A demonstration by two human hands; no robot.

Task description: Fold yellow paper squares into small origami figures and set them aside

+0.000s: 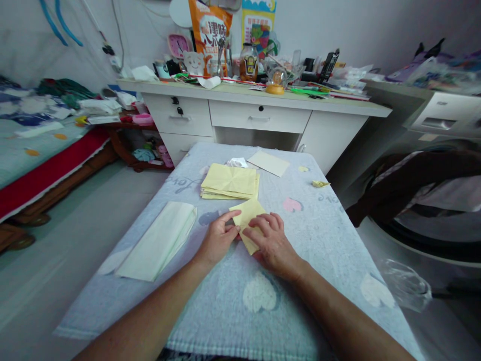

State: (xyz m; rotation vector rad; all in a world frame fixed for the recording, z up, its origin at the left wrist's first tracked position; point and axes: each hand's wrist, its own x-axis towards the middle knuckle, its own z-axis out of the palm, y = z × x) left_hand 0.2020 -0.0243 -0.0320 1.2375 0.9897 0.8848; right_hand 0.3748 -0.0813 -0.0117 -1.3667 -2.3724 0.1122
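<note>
A small sheet of yellow paper lies at an angle between my two hands, low over the table. My left hand pinches its left edge between thumb and fingers. Across the sheet's right part, my right hand rests with bent fingers on the paper, its thumb mostly hidden below. Just beyond is a stack of yellow paper, with crease lines on the top sheet. A folded pale-green paper bundle lies to the left. On the far right sits a small folded yellow paper piece.
A patterned blue cloth covers the table. A pale card and crumpled white plastic lie near its far edge. Behind stands a cluttered white desk. A bed is on the left, a washing machine on the right.
</note>
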